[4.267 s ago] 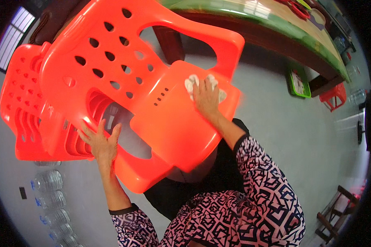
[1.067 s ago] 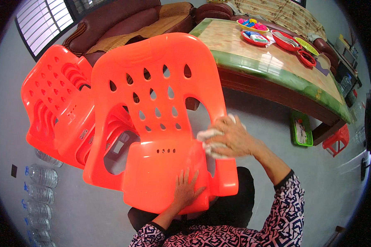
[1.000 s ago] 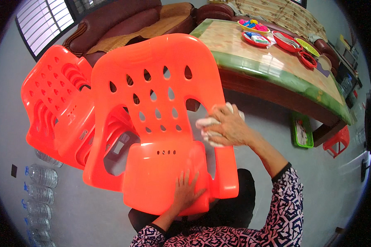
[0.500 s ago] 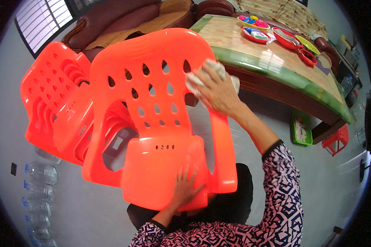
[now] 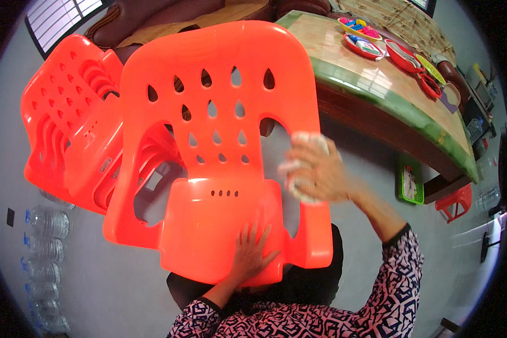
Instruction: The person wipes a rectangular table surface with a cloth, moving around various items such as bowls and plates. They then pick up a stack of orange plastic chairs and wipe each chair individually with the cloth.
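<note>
A bright orange-red plastic armchair [image 5: 208,217] stands before me, with rows of teardrop holes in its backrest. Flat on the front part of its seat lies my left hand [image 5: 252,250], fingers spread and holding nothing. My right hand [image 5: 324,172] is wrapped round a whitish cloth [image 5: 310,194] at the chair's right armrest, where the fingers are somewhat blurred by motion. The cloth covers part of that armrest.
Left of the chair stands a stack of matching chairs [image 5: 73,129]. Several clear plastic bottles [image 5: 48,222] line the floor at left. A green-edged table [image 5: 377,84] at right bears bowls and baskets; below it sit a green basket [image 5: 411,183] and red stool [image 5: 453,203].
My right hand with the cloth has moved down from the backrest's upper right side to the right armrest. My left hand stays on the seat. The view has shifted slightly.
</note>
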Action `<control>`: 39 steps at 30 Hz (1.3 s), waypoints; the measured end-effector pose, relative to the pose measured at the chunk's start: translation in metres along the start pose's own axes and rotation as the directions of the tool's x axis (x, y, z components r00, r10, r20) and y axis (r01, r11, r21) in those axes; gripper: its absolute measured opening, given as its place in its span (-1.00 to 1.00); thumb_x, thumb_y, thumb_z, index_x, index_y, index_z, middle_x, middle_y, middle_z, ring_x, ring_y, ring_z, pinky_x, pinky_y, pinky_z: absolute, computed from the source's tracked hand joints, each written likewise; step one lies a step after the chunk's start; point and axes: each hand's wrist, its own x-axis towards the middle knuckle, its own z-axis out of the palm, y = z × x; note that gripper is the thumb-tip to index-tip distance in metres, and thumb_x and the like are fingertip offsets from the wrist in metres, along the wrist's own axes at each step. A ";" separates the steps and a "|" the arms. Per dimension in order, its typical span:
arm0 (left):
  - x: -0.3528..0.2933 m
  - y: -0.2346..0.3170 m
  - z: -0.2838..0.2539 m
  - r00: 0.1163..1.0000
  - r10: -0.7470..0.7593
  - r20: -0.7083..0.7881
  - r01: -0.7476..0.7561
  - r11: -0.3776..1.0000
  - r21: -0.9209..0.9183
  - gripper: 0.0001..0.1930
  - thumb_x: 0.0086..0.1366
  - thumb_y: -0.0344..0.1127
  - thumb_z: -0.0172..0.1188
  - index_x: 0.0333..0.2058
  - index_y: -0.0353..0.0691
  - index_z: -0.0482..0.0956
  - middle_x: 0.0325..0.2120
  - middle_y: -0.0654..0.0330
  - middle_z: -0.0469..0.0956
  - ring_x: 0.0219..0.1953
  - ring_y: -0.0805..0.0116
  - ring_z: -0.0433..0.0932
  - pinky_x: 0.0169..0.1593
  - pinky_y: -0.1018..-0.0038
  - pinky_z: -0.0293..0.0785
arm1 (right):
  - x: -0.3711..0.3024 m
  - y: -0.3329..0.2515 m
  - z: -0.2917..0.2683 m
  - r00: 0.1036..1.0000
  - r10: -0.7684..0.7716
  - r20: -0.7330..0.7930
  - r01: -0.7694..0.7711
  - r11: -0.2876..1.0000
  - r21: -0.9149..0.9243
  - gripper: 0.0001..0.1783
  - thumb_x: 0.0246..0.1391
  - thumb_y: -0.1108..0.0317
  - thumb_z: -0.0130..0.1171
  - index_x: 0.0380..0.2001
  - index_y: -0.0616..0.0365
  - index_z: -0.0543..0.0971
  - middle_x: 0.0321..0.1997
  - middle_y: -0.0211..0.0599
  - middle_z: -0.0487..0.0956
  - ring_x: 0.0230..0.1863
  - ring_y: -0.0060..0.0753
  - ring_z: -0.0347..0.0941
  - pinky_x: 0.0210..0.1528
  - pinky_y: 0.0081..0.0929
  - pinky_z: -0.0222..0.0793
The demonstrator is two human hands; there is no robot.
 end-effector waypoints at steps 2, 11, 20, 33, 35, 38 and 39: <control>0.005 0.002 0.002 1.000 0.009 -0.023 -0.010 0.999 -0.030 -0.19 0.17 0.28 0.08 0.30 -0.02 0.18 0.23 -0.08 0.12 0.25 -0.19 0.09 0.23 -0.12 0.06 | 0.029 0.029 0.004 0.986 0.008 -0.165 -0.039 0.982 -0.187 -0.58 0.08 0.08 0.09 0.05 -0.31 0.49 0.20 -0.43 0.37 0.36 -0.27 0.12 0.24 0.01 -0.03; 0.007 -0.002 0.011 1.000 0.003 -0.005 -0.003 1.000 -0.025 -0.20 0.16 0.25 0.12 0.28 -0.03 0.20 0.24 -0.11 0.09 0.25 -0.20 0.08 0.24 -0.13 0.02 | 0.083 0.065 -0.002 0.959 -0.046 -0.281 -0.085 0.896 -0.436 -0.54 0.02 0.13 0.14 0.06 -0.30 0.48 0.27 -0.58 0.32 0.40 -0.39 0.05 0.25 -0.01 -0.01; 0.005 -0.004 0.015 0.999 -0.014 -0.032 0.013 1.000 -0.018 -0.19 0.15 0.29 0.10 0.27 -0.01 0.20 0.22 -0.09 0.14 0.27 -0.14 0.08 0.25 -0.10 0.02 | -0.006 -0.019 -0.007 0.990 0.076 0.122 -0.089 0.990 0.110 -0.75 0.18 0.05 -0.02 -0.20 -0.18 0.56 0.02 -0.48 0.46 0.34 -0.29 0.14 0.19 0.08 0.03; 0.004 0.000 0.019 0.998 -0.011 -0.058 0.013 0.999 0.032 -0.18 0.12 0.30 0.14 0.27 0.00 0.21 0.22 -0.07 0.15 0.25 -0.11 0.14 0.22 -0.13 0.07 | -0.077 -0.126 -0.029 0.708 0.705 0.044 -0.470 0.425 0.773 -0.58 0.24 0.30 -0.05 0.15 0.13 0.37 0.14 -0.17 0.39 0.23 -0.23 0.29 0.23 -0.26 0.22; 0.006 0.000 0.016 0.999 -0.012 -0.050 0.014 0.999 0.039 -0.17 0.12 0.30 0.14 0.28 0.00 0.20 0.23 -0.07 0.14 0.26 -0.12 0.13 0.22 -0.14 0.07 | -0.063 -0.109 -0.013 0.546 0.824 0.152 -0.267 0.000 0.964 -0.53 0.26 0.32 -0.07 0.22 0.13 0.30 0.10 -0.22 0.42 0.04 -0.39 0.42 0.07 -0.46 0.34; 0.007 0.000 0.016 1.000 -0.010 -0.029 0.011 0.999 0.037 -0.16 0.13 0.30 0.13 0.29 0.00 0.16 0.24 -0.08 0.12 0.28 -0.13 0.10 0.22 -0.15 0.06 | -0.043 -0.083 -0.003 0.393 0.843 0.366 -0.079 -0.365 0.928 -0.46 0.28 0.29 -0.10 0.29 0.18 0.19 0.11 -0.23 0.45 -0.02 -0.42 0.47 0.11 -0.46 0.32; 0.008 0.000 0.016 1.000 -0.008 -0.019 0.009 0.999 0.051 -0.16 0.14 0.29 0.12 0.30 0.00 0.15 0.25 -0.09 0.11 0.29 -0.13 0.08 0.23 -0.15 0.05 | -0.040 -0.080 -0.001 0.395 0.848 0.353 -0.064 -0.358 0.931 -0.45 0.28 0.28 -0.09 0.29 0.19 0.19 0.10 -0.23 0.47 -0.06 -0.42 0.49 0.08 -0.44 0.34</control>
